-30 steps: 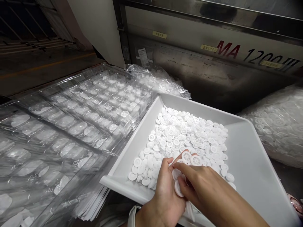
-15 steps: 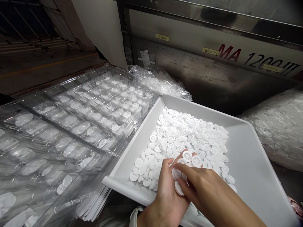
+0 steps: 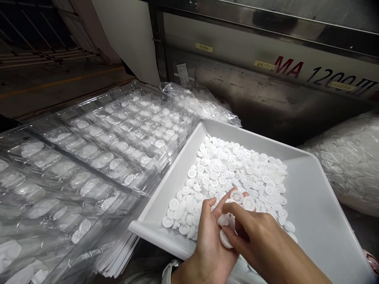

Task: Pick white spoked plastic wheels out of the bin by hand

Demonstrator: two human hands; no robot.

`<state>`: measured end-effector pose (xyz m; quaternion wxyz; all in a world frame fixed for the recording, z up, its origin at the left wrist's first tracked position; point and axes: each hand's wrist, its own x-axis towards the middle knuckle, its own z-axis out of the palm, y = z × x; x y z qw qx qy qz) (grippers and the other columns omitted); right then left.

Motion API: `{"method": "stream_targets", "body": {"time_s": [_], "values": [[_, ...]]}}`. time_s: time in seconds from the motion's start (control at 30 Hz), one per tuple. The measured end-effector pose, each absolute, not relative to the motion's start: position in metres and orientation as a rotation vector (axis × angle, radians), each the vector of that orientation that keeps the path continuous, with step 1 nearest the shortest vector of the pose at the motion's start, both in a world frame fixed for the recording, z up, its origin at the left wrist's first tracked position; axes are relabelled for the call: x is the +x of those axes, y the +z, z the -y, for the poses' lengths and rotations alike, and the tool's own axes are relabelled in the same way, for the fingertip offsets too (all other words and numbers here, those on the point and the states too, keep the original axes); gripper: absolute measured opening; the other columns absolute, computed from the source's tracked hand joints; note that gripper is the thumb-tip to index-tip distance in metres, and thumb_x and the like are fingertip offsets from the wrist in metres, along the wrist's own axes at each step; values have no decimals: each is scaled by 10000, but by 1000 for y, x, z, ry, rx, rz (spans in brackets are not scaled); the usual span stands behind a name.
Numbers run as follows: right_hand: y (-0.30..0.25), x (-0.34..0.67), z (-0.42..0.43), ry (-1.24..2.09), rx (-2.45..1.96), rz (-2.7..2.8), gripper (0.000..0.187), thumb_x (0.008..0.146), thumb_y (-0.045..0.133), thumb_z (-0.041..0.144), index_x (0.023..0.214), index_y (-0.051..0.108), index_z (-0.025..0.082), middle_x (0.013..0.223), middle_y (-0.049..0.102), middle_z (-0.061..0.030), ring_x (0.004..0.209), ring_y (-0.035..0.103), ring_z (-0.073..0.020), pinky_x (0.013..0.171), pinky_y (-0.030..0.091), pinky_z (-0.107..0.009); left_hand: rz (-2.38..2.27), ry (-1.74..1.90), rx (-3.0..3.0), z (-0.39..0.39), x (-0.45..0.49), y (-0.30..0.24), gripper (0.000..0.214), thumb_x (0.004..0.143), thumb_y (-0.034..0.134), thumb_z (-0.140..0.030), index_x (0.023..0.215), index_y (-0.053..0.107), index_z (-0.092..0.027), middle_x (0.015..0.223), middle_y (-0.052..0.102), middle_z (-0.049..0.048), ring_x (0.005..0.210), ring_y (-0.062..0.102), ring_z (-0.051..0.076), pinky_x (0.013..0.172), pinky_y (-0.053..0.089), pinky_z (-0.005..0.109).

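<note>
1. My left hand (image 3: pixel 211 232) is turned palm up over the near part of the white plastic tray (image 3: pixel 314 197). Its fingers are loosely spread and curved, and a small stack of white plastic spoked discs (image 3: pixel 225 238) leans on edge against them.
2. My right hand (image 3: pixel 260 240) comes in from the right, back upward, with its thumb and forefinger pressed in on the stack, pinching it against my left hand. My fingers hide most of the stack, so I cannot tell how many discs I hold.
3. A loose pile of the same discs (image 3: pixel 225 173) covers much of the tray floor, and some lie just under my fingertips.
4. Clear blister trays (image 3: pixel 89 157), stacked with white discs in their pockets, lie just beside the tray on the left. A clear plastic bag of discs (image 3: pixel 201 104) sits beyond the tray, and a fuller bag (image 3: pixel 346 161) lies to the right. Behind them is a steel machine panel marked "MA 1200" (image 3: pixel 296 67).
5. The main risk is the stack itself: the discs stand on edge, so a relaxed pinch could let them slide apart and drop back into the pile.
6. A disc slipping past the tray's near rim could fall below, out of reach. Their smooth faces could also make them skid against one another.
</note>
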<state>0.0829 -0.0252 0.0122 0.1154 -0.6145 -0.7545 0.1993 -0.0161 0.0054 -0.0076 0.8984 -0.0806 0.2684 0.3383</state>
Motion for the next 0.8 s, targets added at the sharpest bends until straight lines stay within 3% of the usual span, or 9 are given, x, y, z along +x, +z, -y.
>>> {"method": "stream_targets", "body": {"time_s": [0.1,0.27,0.37,0.5,0.57,0.67,0.8], "values": [[8,87,29,479,-1635,2240,159,870,450,138,976,523,231,631,538,62,478,488,-79,443,330,-198,-525,704,-166,-5,-18,-7,435,854,355,-388,1190,535,-177,1022,665,71,808,615,176,719,451,281],[1,94,36,247,-1382,2380,193,905,382,119,918,566,172,611,443,26,454,392,-100,408,237,-249,-448,743,-180,-7,-18,-2,472,871,289,-383,1136,566,-108,1024,658,101,889,598,188,771,440,270],[1,98,39,204,-1337,2390,207,924,379,141,1055,540,138,636,472,16,471,430,-99,418,254,-251,-437,750,-195,-7,-19,-3,458,864,330,-392,1180,539,-135,1056,651,88,911,596,181,798,431,265],[3,100,39,182,-1365,2335,179,907,457,155,1071,529,149,626,479,26,466,447,-92,421,265,-256,-423,743,-203,-6,-21,-7,433,845,402,-339,1218,517,-150,1085,645,79,917,600,181,824,425,273],[3,98,40,112,-1342,2365,285,951,378,268,1161,483,108,624,488,9,460,460,-104,406,261,-265,-400,738,-200,-6,-22,-8,426,841,408,-332,1218,520,-167,1101,643,76,922,601,187,835,425,289],[2,93,42,37,-1298,2424,601,954,90,447,1246,403,25,626,513,-40,460,480,-141,388,302,-280,-395,707,-208,-7,-22,-9,416,842,400,-328,1209,531,-184,1112,642,70,925,605,193,850,426,310],[0,88,44,34,-1283,2398,591,957,97,411,1216,438,5,573,492,-35,449,473,-148,375,336,-276,-420,694,-220,-7,-21,-7,404,842,407,-323,1193,548,-180,1109,646,69,941,604,195,882,414,310]]}}
